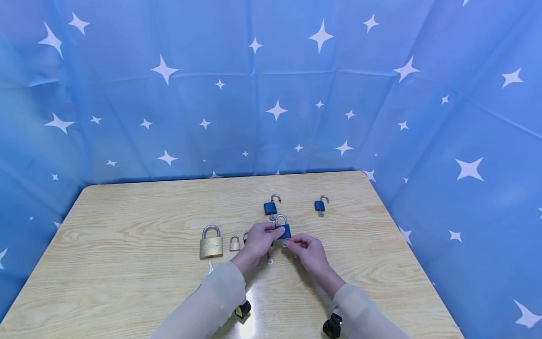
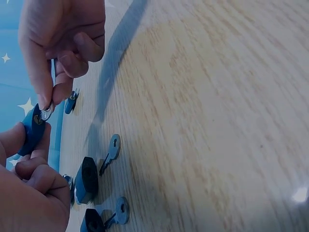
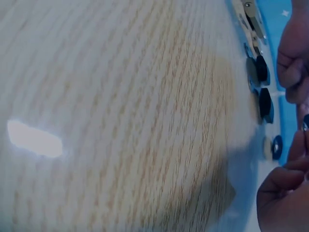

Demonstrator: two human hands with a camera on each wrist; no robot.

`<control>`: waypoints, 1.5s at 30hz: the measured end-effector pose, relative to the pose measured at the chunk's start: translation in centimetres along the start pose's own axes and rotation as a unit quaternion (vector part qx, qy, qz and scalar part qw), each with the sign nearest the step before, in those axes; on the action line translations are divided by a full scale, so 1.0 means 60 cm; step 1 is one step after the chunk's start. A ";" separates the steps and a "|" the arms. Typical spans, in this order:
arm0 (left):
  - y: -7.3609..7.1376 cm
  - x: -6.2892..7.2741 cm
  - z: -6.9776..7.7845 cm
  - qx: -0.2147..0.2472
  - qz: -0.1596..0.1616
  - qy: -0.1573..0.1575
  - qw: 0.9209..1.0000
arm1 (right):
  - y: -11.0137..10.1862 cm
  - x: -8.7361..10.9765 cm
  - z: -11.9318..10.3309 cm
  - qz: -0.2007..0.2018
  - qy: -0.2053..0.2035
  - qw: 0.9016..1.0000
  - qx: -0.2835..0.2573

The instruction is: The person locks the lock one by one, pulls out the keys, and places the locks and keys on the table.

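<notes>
My left hand [image 1: 260, 240] grips a blue padlock [image 1: 284, 231] by its body, shackle pointing away. The shackle appears seated in the body. From the near side, my right hand [image 1: 311, 254] pinches a small silver key [image 2: 47, 113] between thumb and forefinger. In the left wrist view the key sits right at the keyhole in the padlock's base, and how far it goes in is hidden by the fingertips. Both hands are close over the table. At the right edge of the right wrist view, the hands are only partly visible.
Two blue padlocks [image 1: 270, 208] [image 1: 319, 205] with raised shackles lie beyond the hands, keys at their bases. To the left lie a large brass padlock [image 1: 211, 247] and a small brass one [image 1: 235, 245]. Dark padlocks [image 2: 87, 181] with keys [image 2: 112, 150] lie beneath my left hand.
</notes>
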State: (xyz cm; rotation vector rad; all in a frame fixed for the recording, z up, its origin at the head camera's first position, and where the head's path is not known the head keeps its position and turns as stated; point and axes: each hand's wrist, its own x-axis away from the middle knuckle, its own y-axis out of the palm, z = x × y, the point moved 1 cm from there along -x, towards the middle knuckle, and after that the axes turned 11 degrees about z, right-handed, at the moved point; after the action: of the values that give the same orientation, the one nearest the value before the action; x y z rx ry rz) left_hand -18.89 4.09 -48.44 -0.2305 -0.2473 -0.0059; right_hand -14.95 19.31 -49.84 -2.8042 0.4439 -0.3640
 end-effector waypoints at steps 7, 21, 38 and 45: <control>0.003 0.004 -0.003 0.011 0.003 -0.004 1.000 | 0.001 0.005 0.000 0.011 -0.002 1.000 0.001; 0.004 0.000 -0.008 0.003 0.005 0.005 1.000 | 0.003 0.014 -0.005 0.021 -0.003 1.000 0.004; -0.002 -0.011 -0.010 0.004 0.029 0.002 1.000 | -0.005 0.021 -0.006 -0.016 -0.026 0.996 0.085; -0.003 -0.011 -0.008 -0.010 0.021 -0.002 1.000 | -0.005 0.023 -0.005 -0.042 -0.039 0.992 0.115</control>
State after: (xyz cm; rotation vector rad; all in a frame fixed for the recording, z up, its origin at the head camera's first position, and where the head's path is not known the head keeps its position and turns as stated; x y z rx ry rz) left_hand -19.43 3.79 -49.00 -0.2559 -0.2463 0.0342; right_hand -13.69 19.03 -49.18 -2.6058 0.2492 -0.3023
